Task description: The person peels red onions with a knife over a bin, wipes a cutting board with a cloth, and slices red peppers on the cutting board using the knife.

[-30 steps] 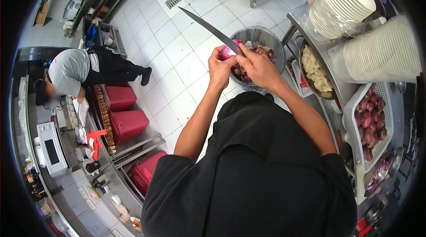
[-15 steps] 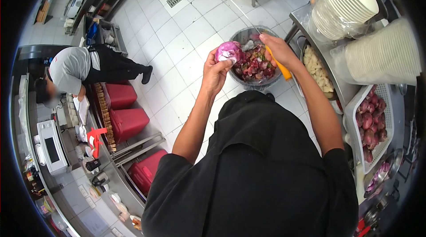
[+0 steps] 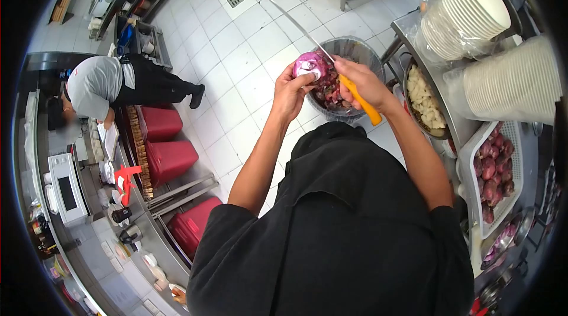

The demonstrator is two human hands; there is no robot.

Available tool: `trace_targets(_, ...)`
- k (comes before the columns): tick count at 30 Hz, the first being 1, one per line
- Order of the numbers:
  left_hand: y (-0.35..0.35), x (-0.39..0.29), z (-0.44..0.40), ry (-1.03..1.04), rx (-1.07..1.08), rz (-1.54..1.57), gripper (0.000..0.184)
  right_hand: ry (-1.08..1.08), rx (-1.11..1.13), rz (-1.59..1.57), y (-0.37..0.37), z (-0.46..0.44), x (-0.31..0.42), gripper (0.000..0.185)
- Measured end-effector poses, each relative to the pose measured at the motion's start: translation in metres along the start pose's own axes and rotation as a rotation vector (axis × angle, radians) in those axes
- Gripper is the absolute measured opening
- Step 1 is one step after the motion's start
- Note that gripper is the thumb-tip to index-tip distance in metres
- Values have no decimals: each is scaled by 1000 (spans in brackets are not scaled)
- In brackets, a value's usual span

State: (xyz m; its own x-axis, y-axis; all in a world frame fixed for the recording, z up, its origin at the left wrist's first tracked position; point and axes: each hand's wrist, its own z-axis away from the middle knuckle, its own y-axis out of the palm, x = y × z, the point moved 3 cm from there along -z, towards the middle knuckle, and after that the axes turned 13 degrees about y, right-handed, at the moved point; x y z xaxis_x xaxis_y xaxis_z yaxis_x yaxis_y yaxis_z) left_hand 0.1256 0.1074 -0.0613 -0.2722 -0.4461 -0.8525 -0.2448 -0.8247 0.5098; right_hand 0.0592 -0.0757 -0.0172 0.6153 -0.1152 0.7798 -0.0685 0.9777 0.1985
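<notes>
My left hand (image 3: 289, 92) holds a purple and white onion (image 3: 309, 65) up, thumb pressed on its near side. In my right hand (image 3: 362, 84) is the yellow handle of a long knife (image 3: 296, 25); its blade points up and to the left, passing close beside the onion. Whether the blade touches the onion I cannot tell. Below both hands stands a round bin (image 3: 370, 56) lined with clear plastic, with onion peels and scraps (image 3: 335, 98) inside.
At the right, a counter (image 3: 441, 73) bears wrapped stacks of white bowls (image 3: 467, 11), a pan of pale pieces (image 3: 423, 100) and a white crate of red onions (image 3: 492, 168). At the left, a person (image 3: 97, 86) leans over another counter, near red bins (image 3: 168, 162).
The knife first swung away from the onion, its blade nearly edge-on, then came back beside it. My right hand moved right, then back left. The onion stays in my left hand.
</notes>
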Motion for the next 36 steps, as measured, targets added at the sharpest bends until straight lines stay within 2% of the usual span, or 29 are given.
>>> trace_targets(3, 7, 0, -2, -1, 14, -19, 44, -41, 32, -16, 2, -3, -1, 64)
trace_targets(7, 10, -2, -3, 6, 68, -39, 47, -27, -46, -50, -4, -8, -7, 59)
trace_targets(12, 12, -5, 3, -1, 127, 120, 52, 42, -92, -90, -19, -16, -12, 49)
trace_targets(14, 7, -5, 2, -9, 134, 214, 54, 38, -110, -104, -27, -22, -14, 38)
trace_targets(19, -6, 4, -8, -33, 79, 341, 59, 92, -155, -94, -37, -40, -17, 47)
trace_targets(21, -8, 5, -10, -43, 25, 321, 59, 77, -199, -52, -39, -48, -16, 60)
trace_targets(28, -11, 6, -13, -85, -130, 236, 54, 76, -152, 93, -34, -62, -6, 66)
trace_targets(30, -12, 7, -13, -81, -137, 243, 51, 140, -151, 103, -36, -66, -7, 66)
trace_targets(36, -7, 1, -15, -42, -51, 152, 42, 41, -194, 72, -29, -55, -7, 70)
